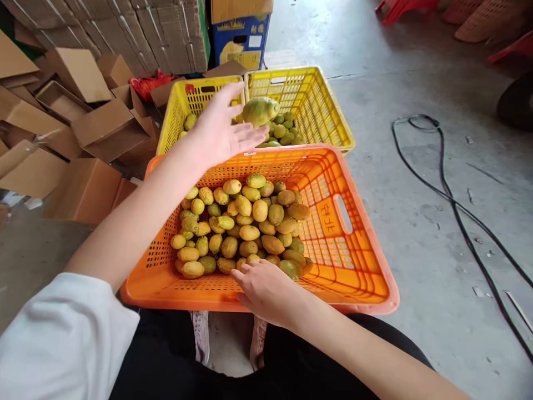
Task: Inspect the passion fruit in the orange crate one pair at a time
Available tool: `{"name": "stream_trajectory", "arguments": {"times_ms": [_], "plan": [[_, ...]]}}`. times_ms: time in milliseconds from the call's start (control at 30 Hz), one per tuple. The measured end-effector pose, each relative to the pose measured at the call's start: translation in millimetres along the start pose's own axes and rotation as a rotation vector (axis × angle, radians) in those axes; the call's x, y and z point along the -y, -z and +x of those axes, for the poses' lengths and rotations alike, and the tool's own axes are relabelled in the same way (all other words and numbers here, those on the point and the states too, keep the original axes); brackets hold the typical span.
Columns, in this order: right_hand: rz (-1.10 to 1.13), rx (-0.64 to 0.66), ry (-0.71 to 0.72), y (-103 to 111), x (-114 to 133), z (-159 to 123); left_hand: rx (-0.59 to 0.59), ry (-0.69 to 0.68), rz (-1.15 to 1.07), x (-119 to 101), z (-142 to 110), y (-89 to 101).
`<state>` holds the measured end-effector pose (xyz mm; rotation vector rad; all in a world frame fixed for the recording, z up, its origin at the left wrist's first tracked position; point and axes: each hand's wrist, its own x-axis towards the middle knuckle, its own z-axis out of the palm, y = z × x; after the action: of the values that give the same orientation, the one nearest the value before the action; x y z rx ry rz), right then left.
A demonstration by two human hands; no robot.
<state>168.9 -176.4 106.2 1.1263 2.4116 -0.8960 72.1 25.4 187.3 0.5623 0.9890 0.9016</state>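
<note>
My left hand [222,130] reaches out over the back rim of the orange crate [333,289], its fingers spread. Just beyond those fingertips a green-yellow oval fruit [260,111] appears in mid-air, apart from the palm. My right hand [266,286] rests low over the front of the orange crate, with its fingertips at the nearest fruits and its fingers loosely stretched; no held fruit shows in it. Many yellow and greenish oval fruits [249,233] fill the crate's left and middle. Behind stand a left yellow crate [170,125] and a right yellow crate [333,119], each with greenish fruits inside.
Opened cardboard boxes [104,125] lie heaped at left, before stacked flattened cartons [166,36]. A blue carton [241,41] stands behind the yellow crates. A black cable [447,194] loops over the concrete floor at right. Red plastic stools [403,8] show at the upper right.
</note>
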Motion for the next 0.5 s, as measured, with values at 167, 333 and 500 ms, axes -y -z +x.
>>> {"name": "stream_trajectory", "arguments": {"times_ms": [167, 333, 500], "plan": [[-0.086, 0.009, -0.075, 5, 0, -3, 0.005, -0.054, 0.250, 10, -13, 90.0], [-0.080, 0.122, 0.013, 2, -6, -1, -0.215, 0.072, 0.388, 53, 0, 188.8], [0.019, 0.049, -0.005, -11, -54, 20, -0.326, 0.115, 0.907, 96, 18, 243.3]]}}
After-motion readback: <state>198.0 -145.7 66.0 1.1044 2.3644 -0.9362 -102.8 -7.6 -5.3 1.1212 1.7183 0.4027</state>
